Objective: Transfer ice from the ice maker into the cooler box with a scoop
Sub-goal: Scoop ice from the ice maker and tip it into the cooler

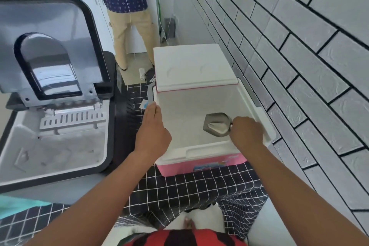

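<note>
A pink cooler box (201,166) with a white inside stands open on the checked cloth, its white lid (191,66) raised at the far side. My right hand (246,132) grips the handle of a metal scoop (216,125) held over the cooler's inside, the scoop's mouth pointing left. My left hand (152,128) rests on the cooler's left rim with its fingers laid along the edge. The ice maker (54,142) stands to the left with its lid (46,46) up and a white bin showing pale ice.
A grey brick-pattern wall (299,46) runs close along the cooler's right side. Another person (127,6) stands at a white counter behind. The black-and-white checked cloth (189,191) covers the surface under the cooler. A teal item (18,205) lies at lower left.
</note>
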Motion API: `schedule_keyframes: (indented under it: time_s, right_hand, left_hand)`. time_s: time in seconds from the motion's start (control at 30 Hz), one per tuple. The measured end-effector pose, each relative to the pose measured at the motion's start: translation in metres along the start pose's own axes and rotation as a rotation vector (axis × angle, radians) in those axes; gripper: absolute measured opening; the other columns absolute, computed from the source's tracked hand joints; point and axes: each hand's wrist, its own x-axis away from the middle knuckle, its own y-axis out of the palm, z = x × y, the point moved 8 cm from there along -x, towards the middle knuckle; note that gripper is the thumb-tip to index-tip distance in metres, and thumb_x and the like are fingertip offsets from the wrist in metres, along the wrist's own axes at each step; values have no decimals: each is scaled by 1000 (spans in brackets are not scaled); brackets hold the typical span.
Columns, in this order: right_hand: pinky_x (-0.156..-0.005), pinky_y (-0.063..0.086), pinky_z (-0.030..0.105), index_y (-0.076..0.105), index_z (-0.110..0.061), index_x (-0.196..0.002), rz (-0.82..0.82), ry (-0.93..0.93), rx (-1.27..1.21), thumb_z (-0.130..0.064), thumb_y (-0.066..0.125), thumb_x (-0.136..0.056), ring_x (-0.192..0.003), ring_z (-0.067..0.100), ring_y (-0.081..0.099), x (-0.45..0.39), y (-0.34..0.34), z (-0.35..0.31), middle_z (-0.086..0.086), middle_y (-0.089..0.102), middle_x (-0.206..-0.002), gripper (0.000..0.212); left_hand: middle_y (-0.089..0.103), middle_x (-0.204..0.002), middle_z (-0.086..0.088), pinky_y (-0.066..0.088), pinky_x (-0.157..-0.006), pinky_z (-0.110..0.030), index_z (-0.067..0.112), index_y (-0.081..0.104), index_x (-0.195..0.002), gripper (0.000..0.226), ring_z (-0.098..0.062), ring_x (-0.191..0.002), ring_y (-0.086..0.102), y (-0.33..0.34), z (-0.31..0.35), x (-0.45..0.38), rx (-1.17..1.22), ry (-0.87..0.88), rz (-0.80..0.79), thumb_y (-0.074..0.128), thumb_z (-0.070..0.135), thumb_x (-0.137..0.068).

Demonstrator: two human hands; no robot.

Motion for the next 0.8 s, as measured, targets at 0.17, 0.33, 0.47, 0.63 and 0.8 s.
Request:
schedule_keyframes:
  time_s: [0.17,0.33,0.47,0.63,0.8]
  right_hand:
    - [-62,40,30,64,-15,-77,101,-2,-203,-13,57,-82,-79,29,62,12,-19,6,4,66,-77,9]
    - [-60,51,35,70,-21,-75,137,-58,-555,-27,65,-81,-67,22,61,27,-62,-22,-3,67,-69,10]
    - [-49,38,26,64,-22,-67,174,-217,-621,-34,65,-80,-56,7,55,40,-107,-79,-8,60,-57,18]
    - [-55,43,25,67,-24,-74,172,-446,-494,-31,64,-82,-64,11,56,62,-151,-172,-9,63,-66,11]
    - [-49,28,24,63,-26,-72,88,-639,-152,-22,61,-82,-66,17,54,87,-158,-270,-7,57,-69,11]
  left_hand:
    - [44,-133,-6,39,-101,-26,3,49,-126,39,-21,-122,44,-17,-2,-6,52,16,-27,51,9,-88]
    - [60,-123,7,48,-97,-31,21,60,-128,37,-8,-108,56,-91,-18,9,195,61,171,53,19,-92]
    - [65,-119,7,50,-94,-35,25,64,-122,35,-13,-105,61,-152,-65,34,130,27,334,50,26,-90]
    - [60,-131,-4,45,-99,-37,18,64,-126,39,-24,-116,58,-195,-155,59,-9,-30,302,57,18,-87]
    - [34,-155,-4,32,-112,-37,10,52,-138,57,-27,-141,33,-203,-231,78,-179,-84,81,64,5,-83]
